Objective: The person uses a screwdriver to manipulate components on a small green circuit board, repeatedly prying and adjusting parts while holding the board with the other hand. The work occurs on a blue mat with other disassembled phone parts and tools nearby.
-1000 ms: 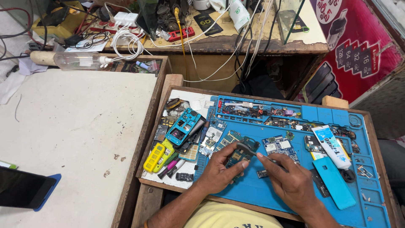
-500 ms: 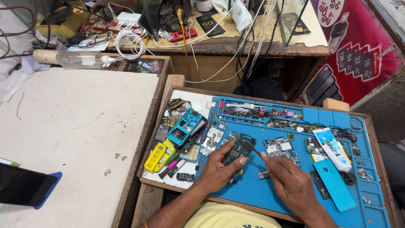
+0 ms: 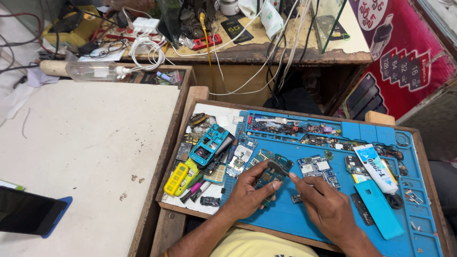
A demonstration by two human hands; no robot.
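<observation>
In the head view, the left hand (image 3: 247,192) is closed around a small teal circuit board (image 3: 267,178), holding it tilted just above the blue work mat (image 3: 304,223), near the mat's front left part. The right hand (image 3: 326,207) is pinched shut on a dark, slim tool (image 3: 277,166), whose tip now rests on the board's upper end; half a second ago the tool and the right fingers sat a little lower and farther right, so the hand has drawn in and the tip has come onto the board, which suggests work on the board itself is under way rather than sorting among parts. The board has stayed in the left hand's grip throughout. Around the hands lie another bare circuit board (image 3: 318,170) just beyond the right fingers, a white tube (image 3: 376,167) and a flat teal panel (image 3: 378,209) to the right, and a teal phone frame (image 3: 209,143) and yellow phone shell (image 3: 180,176) on the left of the wooden tray (image 3: 166,209).
</observation>
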